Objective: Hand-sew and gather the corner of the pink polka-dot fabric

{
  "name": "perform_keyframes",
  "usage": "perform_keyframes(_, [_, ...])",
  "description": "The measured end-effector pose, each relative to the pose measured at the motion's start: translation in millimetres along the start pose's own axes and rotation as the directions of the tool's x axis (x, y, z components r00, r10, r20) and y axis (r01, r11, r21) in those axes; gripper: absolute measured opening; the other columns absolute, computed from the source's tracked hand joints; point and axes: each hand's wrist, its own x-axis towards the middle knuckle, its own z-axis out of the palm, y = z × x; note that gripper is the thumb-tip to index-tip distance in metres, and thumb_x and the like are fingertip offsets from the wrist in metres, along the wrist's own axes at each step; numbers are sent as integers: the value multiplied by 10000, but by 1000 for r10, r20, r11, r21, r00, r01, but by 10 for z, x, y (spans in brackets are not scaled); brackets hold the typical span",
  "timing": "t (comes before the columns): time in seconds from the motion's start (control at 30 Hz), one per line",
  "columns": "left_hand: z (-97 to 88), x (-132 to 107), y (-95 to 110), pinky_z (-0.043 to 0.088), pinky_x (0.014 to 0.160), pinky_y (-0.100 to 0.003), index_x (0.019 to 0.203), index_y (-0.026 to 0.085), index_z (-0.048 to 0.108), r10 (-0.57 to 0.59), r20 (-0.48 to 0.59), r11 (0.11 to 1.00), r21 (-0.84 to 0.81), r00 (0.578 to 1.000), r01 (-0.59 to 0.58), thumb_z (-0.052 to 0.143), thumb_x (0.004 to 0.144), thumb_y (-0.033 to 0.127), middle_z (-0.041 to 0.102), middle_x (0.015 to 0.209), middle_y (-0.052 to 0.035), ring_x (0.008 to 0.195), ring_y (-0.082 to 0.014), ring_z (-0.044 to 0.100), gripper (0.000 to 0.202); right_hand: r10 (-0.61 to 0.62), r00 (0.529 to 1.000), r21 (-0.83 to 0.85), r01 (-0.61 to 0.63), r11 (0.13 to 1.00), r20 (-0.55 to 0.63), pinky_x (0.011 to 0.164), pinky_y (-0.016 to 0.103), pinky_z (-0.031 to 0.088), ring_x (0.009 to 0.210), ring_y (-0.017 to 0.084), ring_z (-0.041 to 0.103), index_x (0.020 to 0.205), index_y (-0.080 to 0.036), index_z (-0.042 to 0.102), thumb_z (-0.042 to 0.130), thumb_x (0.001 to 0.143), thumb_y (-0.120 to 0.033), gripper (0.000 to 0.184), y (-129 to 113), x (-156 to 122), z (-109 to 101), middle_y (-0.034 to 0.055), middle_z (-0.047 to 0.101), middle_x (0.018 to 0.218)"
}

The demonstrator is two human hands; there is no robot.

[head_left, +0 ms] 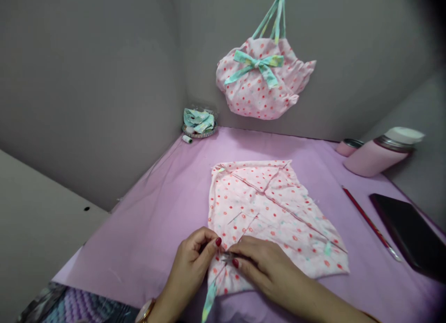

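A pink fabric piece with red dots [272,211] lies flat on the lilac table cover [163,207]. Pins stick in it near the middle. My left hand [193,262] pinches the fabric's near edge, fingers curled closed. My right hand [259,262] presses on the same edge, thumb and forefinger pinched together at a fold, possibly on a pin or needle that is too small to make out. A mint-green strip [209,302] hangs from the fabric's near corner below my hands.
A finished pink dotted bag with a mint bow [261,79] hangs on the grey wall. A small dish of mint fabric scraps [199,123] and a thread spool [187,139] sit at the back. At right lie a pink bottle [378,153], a red pencil [369,220] and a dark tablet [407,232].
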Motion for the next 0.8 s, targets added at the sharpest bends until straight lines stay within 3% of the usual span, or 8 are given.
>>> perform_keyframes(0.6, [-12, 8, -18, 409, 643, -257, 743, 177, 578, 22, 12, 996, 84, 1000, -23, 497, 833, 304, 572, 705, -12, 681, -148, 521, 176, -8, 1000, 97, 9, 995, -13, 676, 232, 403, 733, 129, 571, 939, -228, 664, 464, 869, -222, 212, 48, 35, 61, 20, 657, 825])
perform_keyframes(0.8, [-24, 5, -28, 408, 631, -244, 737, 178, 566, -1, -4, 999, 42, 1000, 1, 504, 824, 321, 555, 690, 0, 672, -147, 506, 179, 0, 1000, 154, 3, 988, -22, 670, 227, 411, 726, 126, 576, 900, -214, 666, 477, 856, -204, 194, 38, 33, 56, 12, 657, 816])
